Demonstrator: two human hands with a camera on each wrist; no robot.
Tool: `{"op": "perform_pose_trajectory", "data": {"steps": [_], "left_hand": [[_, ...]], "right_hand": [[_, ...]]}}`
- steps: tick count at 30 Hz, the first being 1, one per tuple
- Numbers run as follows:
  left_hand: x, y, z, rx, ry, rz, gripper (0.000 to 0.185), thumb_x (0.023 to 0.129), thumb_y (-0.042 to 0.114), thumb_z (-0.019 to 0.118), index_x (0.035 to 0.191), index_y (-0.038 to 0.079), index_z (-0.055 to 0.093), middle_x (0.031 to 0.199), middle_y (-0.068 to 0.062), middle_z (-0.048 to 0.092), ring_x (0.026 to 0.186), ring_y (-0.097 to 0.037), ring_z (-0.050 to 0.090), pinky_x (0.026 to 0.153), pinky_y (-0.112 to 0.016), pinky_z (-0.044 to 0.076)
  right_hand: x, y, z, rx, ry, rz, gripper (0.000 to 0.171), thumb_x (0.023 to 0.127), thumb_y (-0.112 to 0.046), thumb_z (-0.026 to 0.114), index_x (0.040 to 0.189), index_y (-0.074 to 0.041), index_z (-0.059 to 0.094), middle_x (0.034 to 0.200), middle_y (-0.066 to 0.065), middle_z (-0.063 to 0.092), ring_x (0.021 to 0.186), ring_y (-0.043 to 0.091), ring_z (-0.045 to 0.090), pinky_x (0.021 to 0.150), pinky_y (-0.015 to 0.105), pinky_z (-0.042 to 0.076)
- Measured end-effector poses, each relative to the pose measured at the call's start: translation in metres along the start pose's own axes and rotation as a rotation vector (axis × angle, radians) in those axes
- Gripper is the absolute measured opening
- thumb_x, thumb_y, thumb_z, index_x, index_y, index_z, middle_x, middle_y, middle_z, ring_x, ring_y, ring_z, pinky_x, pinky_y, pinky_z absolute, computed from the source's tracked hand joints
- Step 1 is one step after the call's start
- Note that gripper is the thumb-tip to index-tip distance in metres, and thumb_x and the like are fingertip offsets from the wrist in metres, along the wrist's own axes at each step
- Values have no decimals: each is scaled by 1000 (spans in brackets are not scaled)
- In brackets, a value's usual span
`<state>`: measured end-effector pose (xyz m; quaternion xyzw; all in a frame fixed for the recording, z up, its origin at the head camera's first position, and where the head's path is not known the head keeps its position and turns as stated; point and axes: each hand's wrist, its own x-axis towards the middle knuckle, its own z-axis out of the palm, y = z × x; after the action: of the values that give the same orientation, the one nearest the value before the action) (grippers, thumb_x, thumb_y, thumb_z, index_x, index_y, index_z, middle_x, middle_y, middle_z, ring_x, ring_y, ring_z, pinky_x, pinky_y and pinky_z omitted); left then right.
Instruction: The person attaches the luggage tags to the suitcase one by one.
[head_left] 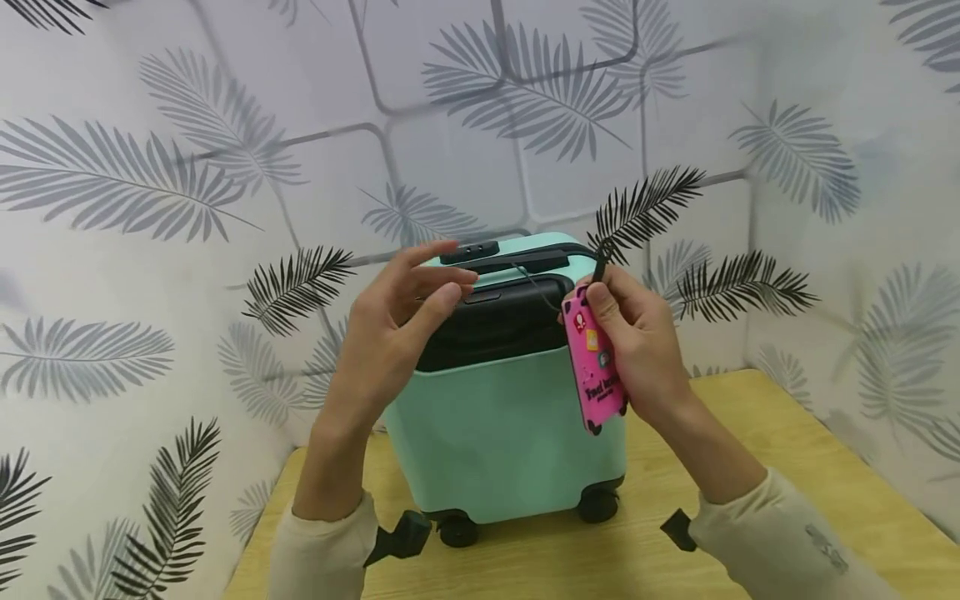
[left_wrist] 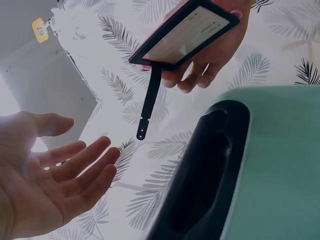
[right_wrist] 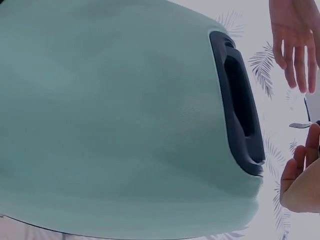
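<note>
My right hand (head_left: 648,346) pinches a pink luggage tag (head_left: 595,367) by its upper end, thumb on the front. Small stickers and dark lettering mark the tag's face, and its black strap (head_left: 601,260) sticks up past my thumb. In the left wrist view the tag's back shows a clear window (left_wrist: 185,37) over a white card, and the strap's far end is loose. My left hand (head_left: 382,329) hovers empty, fingers spread, left of the tag. Behind both hands stands a mint-green suitcase (head_left: 510,433) with a black front panel (head_left: 495,325) and a black top handle (head_left: 525,263).
The suitcase stands upright on its black wheels (head_left: 597,505) on a yellow wood-grain table (head_left: 540,558). Close behind it is a wall (head_left: 450,100) with a leaf pattern. A yellow label (left_wrist: 40,30) hangs high in the left wrist view.
</note>
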<state>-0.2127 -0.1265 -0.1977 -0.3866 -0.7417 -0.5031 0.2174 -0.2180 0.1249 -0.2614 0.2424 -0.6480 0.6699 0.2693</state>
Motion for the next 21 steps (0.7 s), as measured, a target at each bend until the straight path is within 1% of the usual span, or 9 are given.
{"op": "perform_pose_trajectory", "data": {"steps": [4, 6, 11, 13, 15, 18, 21], "left_hand": [[12, 4, -6, 5, 3, -29, 39, 107, 16, 60, 145, 15, 58, 121, -8, 73, 112, -16, 70, 96, -35, 56], [15, 4, -8, 4, -5, -44, 39, 107, 16, 60, 145, 14, 58, 121, -8, 73, 112, -15, 70, 97, -35, 56], [16, 3, -7, 12, -25, -82, 36, 107, 17, 60, 143, 14, 60, 122, -10, 73, 111, -14, 70, 98, -35, 55], [17, 3, -7, 29, -37, -91, 35, 107, 18, 60, 142, 14, 61, 122, -10, 73, 110, -15, 71, 98, -35, 55], [19, 3, -8, 44, -52, -95, 35, 107, 18, 61, 141, 13, 62, 123, -12, 73, 109, -17, 71, 97, -35, 56], [21, 5, -10, 57, -71, -95, 35, 106, 17, 62, 141, 12, 62, 123, -12, 73, 109, -21, 72, 96, -36, 57], [24, 8, -12, 76, -87, -104, 36, 105, 18, 64, 140, 13, 63, 122, -8, 74, 110, -24, 72, 97, -37, 56]], "right_hand": [[4, -4, 5, -9, -7, 4, 19, 111, -22, 51, 105, -9, 63, 83, 3, 63, 61, 14, 57, 49, 24, 48], [5, -5, 7, -4, -14, 3, 19, 111, -22, 51, 104, -7, 62, 84, 3, 65, 63, 15, 60, 49, 24, 48], [6, -7, 7, -21, -20, 1, 21, 111, -23, 50, 103, -7, 60, 78, 3, 58, 61, 14, 57, 48, 24, 46], [7, -8, 7, -33, -17, -2, 22, 111, -24, 49, 103, -6, 60, 74, 4, 50, 58, 15, 51, 47, 24, 45], [9, -9, 7, -37, -19, -8, 24, 111, -24, 49, 99, -5, 58, 72, 4, 48, 56, 15, 49, 46, 24, 43], [11, -12, 8, -42, -26, -23, 25, 111, -23, 49, 98, -4, 57, 70, 4, 46, 55, 15, 48, 44, 25, 42], [14, -15, 10, -32, -30, -30, 25, 111, -23, 50, 97, -4, 56, 69, 5, 46, 54, 16, 48, 44, 26, 41]]}}
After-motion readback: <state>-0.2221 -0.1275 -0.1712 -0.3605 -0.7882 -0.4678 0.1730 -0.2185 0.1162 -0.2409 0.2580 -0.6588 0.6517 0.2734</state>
